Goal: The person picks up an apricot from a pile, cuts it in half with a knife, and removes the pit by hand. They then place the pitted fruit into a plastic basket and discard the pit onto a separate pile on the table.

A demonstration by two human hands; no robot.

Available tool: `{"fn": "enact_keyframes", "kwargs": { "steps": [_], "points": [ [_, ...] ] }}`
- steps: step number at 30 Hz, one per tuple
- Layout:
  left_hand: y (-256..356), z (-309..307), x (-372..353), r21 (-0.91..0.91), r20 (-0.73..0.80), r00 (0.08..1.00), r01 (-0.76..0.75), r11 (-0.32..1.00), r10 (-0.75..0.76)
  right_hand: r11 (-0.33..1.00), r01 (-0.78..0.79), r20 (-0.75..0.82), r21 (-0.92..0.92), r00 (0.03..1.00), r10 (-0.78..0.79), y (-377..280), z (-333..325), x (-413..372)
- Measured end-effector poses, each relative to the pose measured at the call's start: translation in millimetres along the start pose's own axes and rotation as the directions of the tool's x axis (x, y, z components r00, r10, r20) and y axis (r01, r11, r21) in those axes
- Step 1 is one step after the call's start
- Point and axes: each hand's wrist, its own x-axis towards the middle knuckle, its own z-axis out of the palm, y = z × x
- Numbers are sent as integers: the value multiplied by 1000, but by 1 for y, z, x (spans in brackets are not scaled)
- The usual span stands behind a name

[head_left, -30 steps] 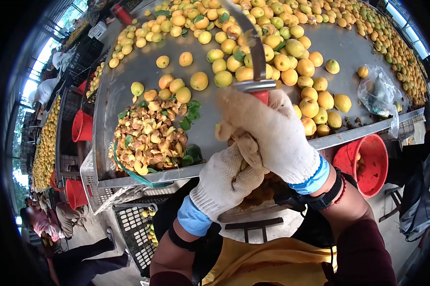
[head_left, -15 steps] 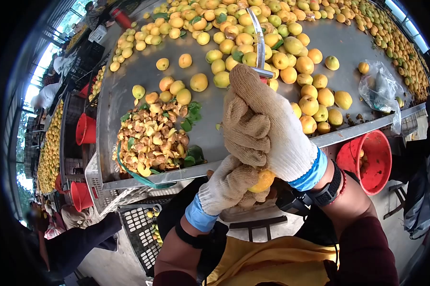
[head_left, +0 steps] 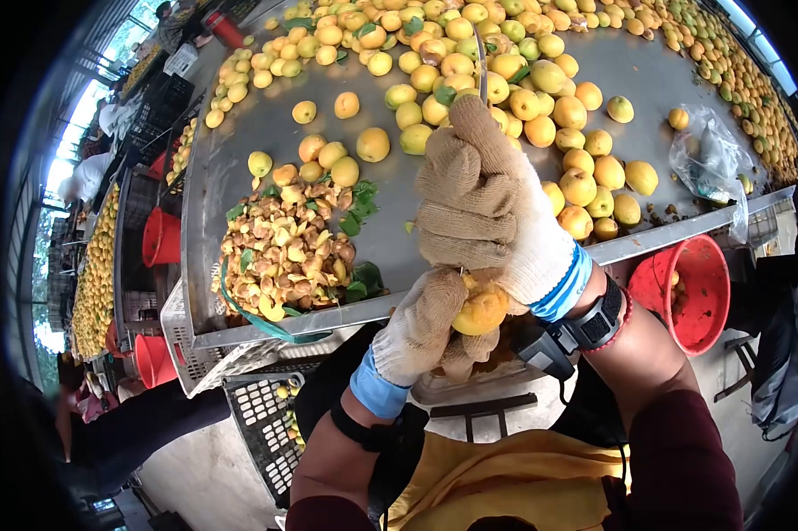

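Observation:
Below the metal table's (head_left: 328, 319) front edge, my left hand (head_left: 425, 332) is closed on a yellow fruit (head_left: 479, 311), whose upper side looks cut. My right hand (head_left: 483, 199), also gloved, is wrapped round a tool with a curved metal blade (head_left: 482, 62) that points up and away. The lower end of the tool is mostly hidden by the fingers and meets the top of the fruit. Left of my hands lies a heap of pits and fruit pieces (head_left: 284, 248), with green leaves (head_left: 354, 208) beside it.
Many yellow fruits (head_left: 578, 188) cover the table's back and right. A clear plastic bag (head_left: 710, 159) lies at the right. A red bucket (head_left: 709, 305) hangs by the right edge. A black crate (head_left: 262, 434) stands lower left. Other people (head_left: 84, 181) are at far left.
My left hand has turned, and more of the fruit shows. The right hand has tilted, and the blade now appears thin and edge-on. The view has shifted slightly.

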Motion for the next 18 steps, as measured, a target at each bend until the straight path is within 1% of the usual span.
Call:
{"fn": "enact_keyframes", "kwargs": {
  "steps": [1,2,3,4,5,6,7,8,9,10,11,12,13,14,16,17,18],
  "points": [
    [-3,-2,1,83,-71,996,-46,995,52,1000,-17,69,13,997,16,-2,-7,3],
    [-1,-2,1,83,-71,996,-48,995,54,999,-35,137,24,990,31,-4,-12,5],
    [3,-3,2,183,-63,998,26,983,-14,999,-37,138,23,990,34,-6,-15,7],
    [5,-5,3,282,-62,994,99,954,-85,998,-51,228,45,973,39,-7,-17,9],
    [7,-8,4,281,-65,994,101,954,-86,996,-67,316,66,948,42,-8,-19,10],
    [9,-13,7,-125,108,994,-5,992,19,995,-71,315,67,948,46,-14,-21,13],
    [13,-18,12,-521,221,957,-44,852,185,993,-37,368,116,930,-9,-23,-24,15],
    [35,-22,21,-589,297,932,9,808,206,986,-4,418,168,906,-67,-28,-26,14],
    [41,-25,25,-463,219,953,-87,882,208,987,111,324,116,935,-143,-33,-28,13],
    [46,-27,26,-317,138,965,-172,933,225,983,167,311,78,933,-183,-38,-29,13],
    [52,-21,23,-316,131,963,-184,931,235,955,296,232,-35,932,-280,-37,-23,11],
    [58,-8,18,-257,43,979,-182,949,199,901,406,162,-155,910,-382,-34,-14,7],
    [60,2,15,-198,-46,986,-167,966,161,874,429,119,-230,903,-412,-31,-6,4],
    [57,5,17,-197,-48,986,-168,966,162,875,428,120,-228,904,-411,-25,-1,2],
    [49,8,22,-305,-77,954,-298,904,289,690,467,35,-553,840,-541,-12,9,2],
    [45,8,21,-413,-44,948,-304,858,315,673,471,-50,-570,798,-601,-4,14,3],
    [42,8,22,-413,-45,947,-307,857,317,672,471,-48,-572,799,-600,0,16,5]
  ]
}}
